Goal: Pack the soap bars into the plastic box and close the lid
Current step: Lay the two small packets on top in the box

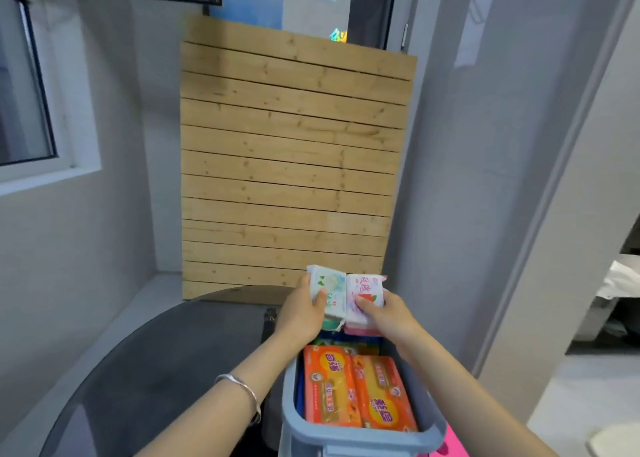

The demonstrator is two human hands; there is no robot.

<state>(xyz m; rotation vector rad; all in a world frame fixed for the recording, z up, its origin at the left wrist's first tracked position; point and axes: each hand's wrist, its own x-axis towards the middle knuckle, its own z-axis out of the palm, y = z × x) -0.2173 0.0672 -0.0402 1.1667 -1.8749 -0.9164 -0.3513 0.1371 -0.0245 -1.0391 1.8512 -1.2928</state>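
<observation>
A grey-blue plastic box [289,408] stands open at the bottom centre, with two orange wrapped soap bars [360,390] lying side by side on top of its contents. Over the box's far end, my left hand [301,314] grips a white and green wrapped soap bar [330,292]. My right hand [391,318] grips a white and pink wrapped soap bar [365,295] beside it. The two bars touch each other. Pink and green packs show just beneath them. The box's lid is not in view.
The box rests on a dark round table [156,363]. A wooden slatted panel [287,165] leans against the wall behind it. A window [20,85] is at the left, a doorway at the right. Something pink [450,442] lies by the box's right corner.
</observation>
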